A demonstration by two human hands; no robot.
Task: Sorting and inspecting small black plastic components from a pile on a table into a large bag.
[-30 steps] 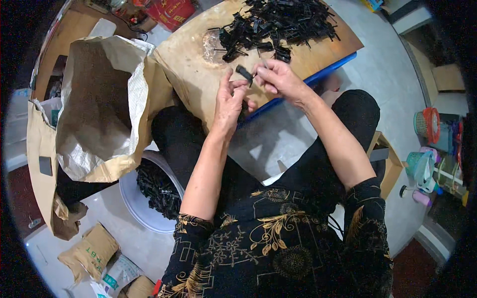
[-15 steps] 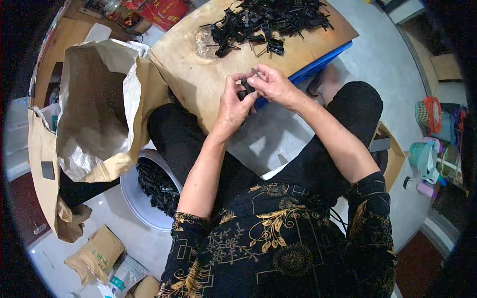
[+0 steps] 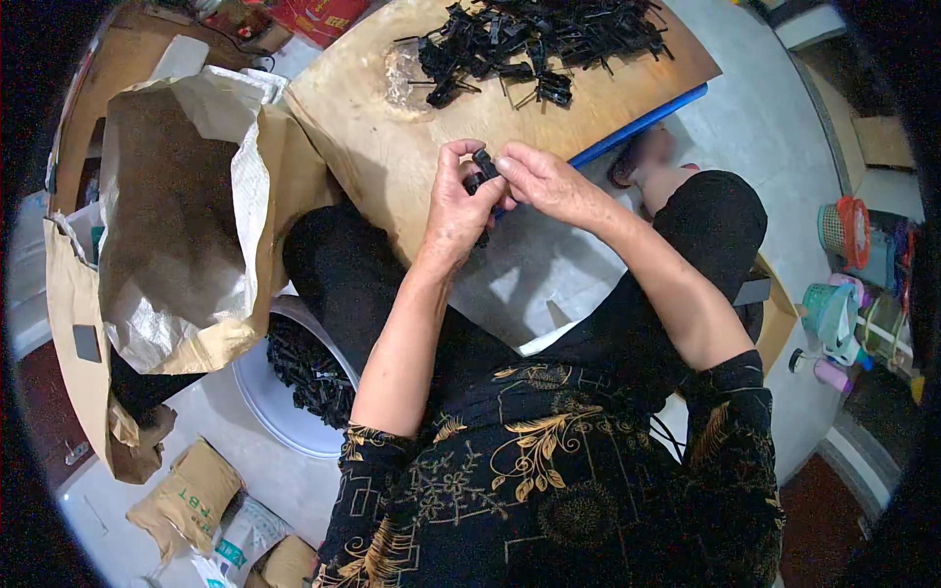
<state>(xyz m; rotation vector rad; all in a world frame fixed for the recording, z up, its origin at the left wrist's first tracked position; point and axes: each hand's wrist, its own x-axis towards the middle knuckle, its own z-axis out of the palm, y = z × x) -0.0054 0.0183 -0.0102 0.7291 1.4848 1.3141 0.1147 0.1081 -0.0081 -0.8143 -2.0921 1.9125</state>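
The single head-worn fisheye view is looking steeply down from above the person's lap; it is facing forward over the bench (image 3: 372, 127); both forearms are entering from the lower edge at close range; straight edges are bending toward the rim.

Home piecework spot: wooden board (image 3: 392, 147), black parts heap (image 3: 549, 39), sacks (image 3: 176, 225).
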